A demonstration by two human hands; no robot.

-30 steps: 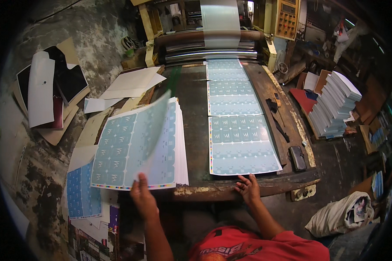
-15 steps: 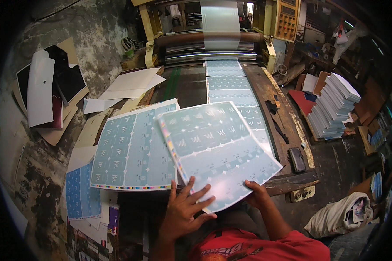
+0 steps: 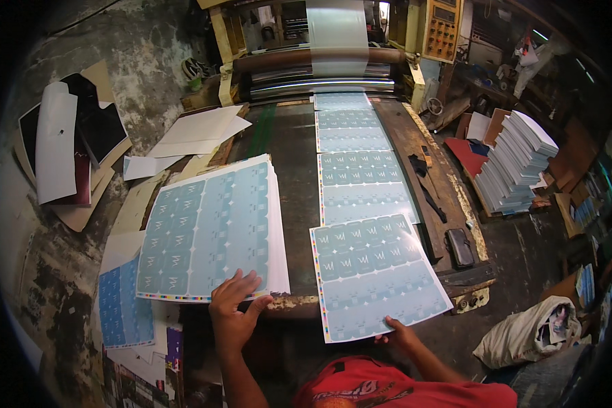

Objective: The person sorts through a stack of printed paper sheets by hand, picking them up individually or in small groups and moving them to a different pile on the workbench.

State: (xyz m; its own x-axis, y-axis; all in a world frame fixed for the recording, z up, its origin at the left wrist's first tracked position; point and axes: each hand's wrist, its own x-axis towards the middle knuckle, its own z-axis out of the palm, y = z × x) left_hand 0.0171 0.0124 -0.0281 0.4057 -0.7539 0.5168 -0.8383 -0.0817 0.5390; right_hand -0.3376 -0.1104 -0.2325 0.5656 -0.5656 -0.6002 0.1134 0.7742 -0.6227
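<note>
On the dark surface (image 3: 294, 187), at left, sits a stack of printed sheets (image 3: 207, 231), my left hand (image 3: 232, 299) loosely spread at its near edge; near right, my right hand (image 3: 400, 334) pinches a loose sheet (image 3: 377, 275).

Sheet (image 3: 379, 282) toward five o'clock: pale teal, white squiggles in rows, multicoloured along one edge. Roller (image 3: 272, 62) at twelve: brown.
</note>
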